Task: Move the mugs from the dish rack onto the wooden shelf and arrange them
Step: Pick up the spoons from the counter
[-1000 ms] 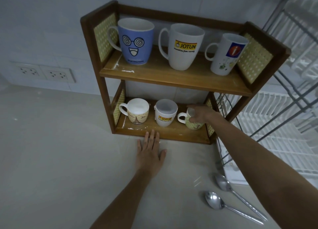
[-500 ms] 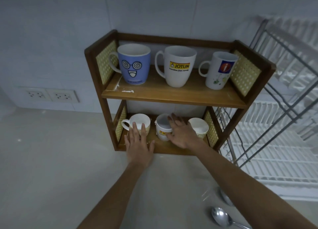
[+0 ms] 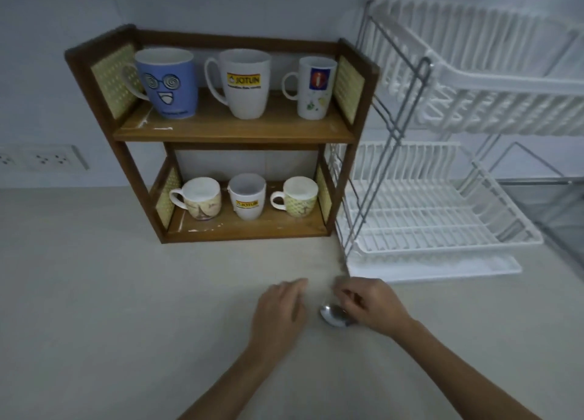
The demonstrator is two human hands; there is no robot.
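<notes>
The wooden shelf [image 3: 234,132] stands against the wall with mugs on both levels. On top: a blue face mug [image 3: 169,83], a tall white Jotun mug [image 3: 245,83] and a white mug with a blue badge [image 3: 314,86]. Below: a beige patterned cup [image 3: 200,198], a small white Jotun cup [image 3: 247,196] and a green patterned cup [image 3: 298,196]. The white dish rack [image 3: 442,198] to the right holds no mugs. My left hand [image 3: 279,312] hovers over the counter, fingers loosely curled, holding nothing. My right hand [image 3: 369,304] rests over a metal spoon [image 3: 333,315], fingers curled at its handle.
Wall sockets [image 3: 41,159] sit at the far left above the light counter [image 3: 94,293]. The rack's drip tray [image 3: 442,269] reaches toward my right hand. A steel sink edge [image 3: 553,198] shows at the far right.
Both hands have pulled back from the lower shelf to the counter in front. My right hand has come down onto a spoon. The view has shifted back and right, showing the whole rack.
</notes>
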